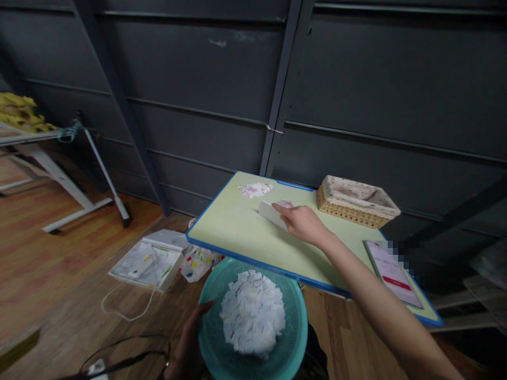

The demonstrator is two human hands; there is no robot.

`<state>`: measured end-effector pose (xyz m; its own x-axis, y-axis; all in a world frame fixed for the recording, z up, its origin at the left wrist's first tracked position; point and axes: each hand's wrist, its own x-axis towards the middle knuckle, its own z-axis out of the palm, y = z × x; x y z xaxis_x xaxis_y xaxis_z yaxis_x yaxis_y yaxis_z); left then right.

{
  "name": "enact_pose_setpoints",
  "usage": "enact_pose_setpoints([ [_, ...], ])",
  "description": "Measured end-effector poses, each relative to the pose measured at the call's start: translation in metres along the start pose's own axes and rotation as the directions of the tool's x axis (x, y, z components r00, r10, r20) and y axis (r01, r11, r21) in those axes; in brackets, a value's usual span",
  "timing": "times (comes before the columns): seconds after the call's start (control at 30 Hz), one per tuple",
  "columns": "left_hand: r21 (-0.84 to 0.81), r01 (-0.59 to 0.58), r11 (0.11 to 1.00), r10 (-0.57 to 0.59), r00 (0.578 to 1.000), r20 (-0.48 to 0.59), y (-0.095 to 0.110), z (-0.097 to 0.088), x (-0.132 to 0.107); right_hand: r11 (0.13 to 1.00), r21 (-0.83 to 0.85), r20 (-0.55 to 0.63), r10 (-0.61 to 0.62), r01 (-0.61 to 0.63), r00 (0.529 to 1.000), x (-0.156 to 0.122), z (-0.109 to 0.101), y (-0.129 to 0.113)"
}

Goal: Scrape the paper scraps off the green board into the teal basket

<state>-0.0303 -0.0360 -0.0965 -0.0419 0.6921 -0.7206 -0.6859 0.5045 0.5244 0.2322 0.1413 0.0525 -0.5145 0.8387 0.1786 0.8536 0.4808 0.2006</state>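
In the head view, your right hand (301,221) is closed on a white card (266,210) at the desk (229,227), your left hand (189,338) gripping the basin (298,314) by its rim. Many slips (253,311) already sit inside; the desk's small pile (255,190) seems left to do

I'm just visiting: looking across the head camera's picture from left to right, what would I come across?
Yellow bundle → open white box → teal basket with white paper pieces → wicker basket.
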Motion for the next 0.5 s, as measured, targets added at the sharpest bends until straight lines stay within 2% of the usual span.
enact_pose_setpoints([
  [0.1, 0.014, 0.016, 1.0, -0.016, 1.0, 0.023, 0.002, 0.005, -0.007, 0.998, 0.056, 0.0, -0.004, 0.004, 1.0, -0.005, -0.009, 0.009],
  [0.2, -0.004, 0.038, 0.999, -0.038, 0.999, 0.017, 0.002, 0.005, -0.011, 0.996, 0.059, -0.025, 0.067, -0.065, 0.997, -0.008, -0.013, 0.015],
  [0.27, -0.022, 0.012, 1.0, -0.011, 1.0, 0.01, 0.002, 0.004, -0.011, 0.994, 0.047, -0.033, 0.097, -0.095, 0.995, -0.008, -0.012, 0.016],
  [0.5, -0.003, 0.029, 1.0, -0.029, 0.999, 0.033, 0.004, 0.007, -0.012, 0.997, 0.065, -0.021, 0.033, -0.032, 0.999, -0.011, -0.005, 0.012],
])
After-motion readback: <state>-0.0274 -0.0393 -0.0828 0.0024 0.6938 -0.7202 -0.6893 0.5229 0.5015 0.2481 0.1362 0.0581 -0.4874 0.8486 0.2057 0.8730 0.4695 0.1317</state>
